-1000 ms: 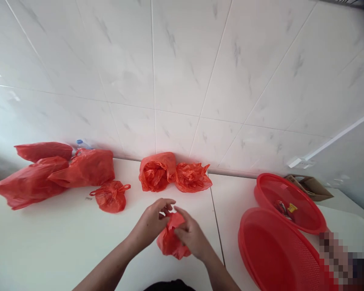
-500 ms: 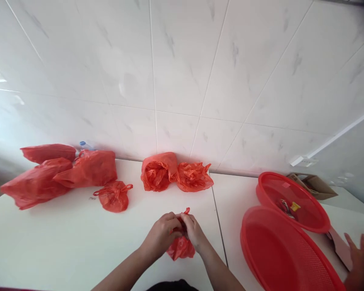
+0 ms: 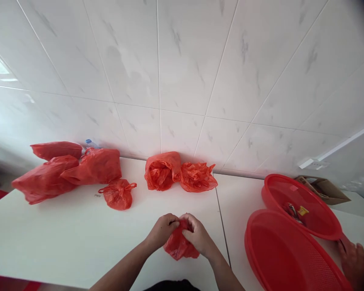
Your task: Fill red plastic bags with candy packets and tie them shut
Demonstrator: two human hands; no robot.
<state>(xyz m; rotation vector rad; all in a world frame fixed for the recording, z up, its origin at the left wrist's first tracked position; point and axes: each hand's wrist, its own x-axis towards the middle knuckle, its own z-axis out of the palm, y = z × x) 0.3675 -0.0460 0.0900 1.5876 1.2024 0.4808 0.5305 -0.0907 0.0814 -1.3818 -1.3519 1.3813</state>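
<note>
A small red plastic bag rests on the white table close in front of me, its body bulging slightly. My left hand pinches the upper left edge of this bag between thumb and fingers. On the other side, my right hand grips the top right of it, with the thumb bent across the plastic. What is inside the bag cannot be seen. A tied red bag with looped handles sits to the left, beyond my left hand.
Larger filled red bags stand at the left by the tiled wall, near a blue-capped bottle. Crumpled red bags lie ahead. At right are red baskets, a cardboard box and another person's hand.
My hands have shifted their hold at the top of the small bag, and its twisted tip no longer sticks up. The other person's hand has come closer to the far basket.
</note>
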